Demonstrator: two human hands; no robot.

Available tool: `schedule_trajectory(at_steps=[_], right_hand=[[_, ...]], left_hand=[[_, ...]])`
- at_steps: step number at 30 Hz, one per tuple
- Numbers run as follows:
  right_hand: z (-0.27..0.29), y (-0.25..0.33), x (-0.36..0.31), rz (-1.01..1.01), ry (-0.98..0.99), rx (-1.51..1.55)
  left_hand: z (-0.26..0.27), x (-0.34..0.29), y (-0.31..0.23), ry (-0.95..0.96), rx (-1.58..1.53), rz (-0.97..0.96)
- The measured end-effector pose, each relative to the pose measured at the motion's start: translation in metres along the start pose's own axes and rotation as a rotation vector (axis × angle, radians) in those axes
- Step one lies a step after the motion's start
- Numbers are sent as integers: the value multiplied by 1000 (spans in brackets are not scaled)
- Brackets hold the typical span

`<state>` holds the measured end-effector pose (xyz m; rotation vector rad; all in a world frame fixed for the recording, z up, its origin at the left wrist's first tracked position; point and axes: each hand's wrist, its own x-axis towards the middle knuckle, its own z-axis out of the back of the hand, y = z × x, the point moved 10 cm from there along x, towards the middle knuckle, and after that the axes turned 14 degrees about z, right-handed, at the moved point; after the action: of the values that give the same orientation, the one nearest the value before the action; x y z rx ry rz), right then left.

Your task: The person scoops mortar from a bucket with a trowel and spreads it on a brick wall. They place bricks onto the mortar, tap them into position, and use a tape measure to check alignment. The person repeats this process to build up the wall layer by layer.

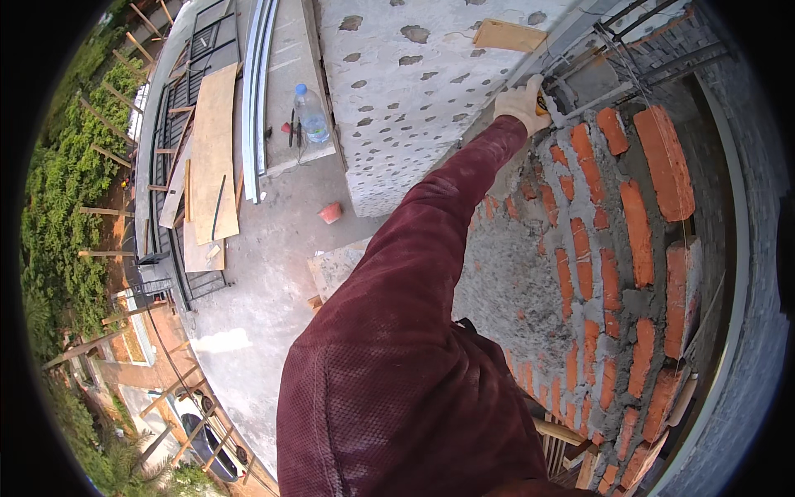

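My left arm, in a dusty dark red sleeve, stretches across to the upper right. At its end my left hand, in a pale work glove, closes around a small yellow-and-black object that the glove mostly covers. It is at the far end of a wall of orange bricks and grey mortar, beside the corner with a pale wall. Mortar bulges from the joints, and the top bricks stand at the right. A thin string runs down near their outer edge. My right hand is out of sight.
A pitted white wall rises ahead, with a wooden board against it. Left are a water bottle, a small red bucket, metal channels and plywood. A railing edges the drop; metal bars jut out beyond my hand.
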<state>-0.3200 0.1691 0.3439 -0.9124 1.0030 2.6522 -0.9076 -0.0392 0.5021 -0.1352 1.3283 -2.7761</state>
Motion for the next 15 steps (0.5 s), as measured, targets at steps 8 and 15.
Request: schedule_trajectory(at_steps=[8, 15], right_hand=[[3, 3, 0, 14, -5, 33], [13, 19, 13, 106, -46, 64]], left_hand=[[3, -4, -4, -82, 84, -64], [11, 12, 1, 13, 60, 38]])
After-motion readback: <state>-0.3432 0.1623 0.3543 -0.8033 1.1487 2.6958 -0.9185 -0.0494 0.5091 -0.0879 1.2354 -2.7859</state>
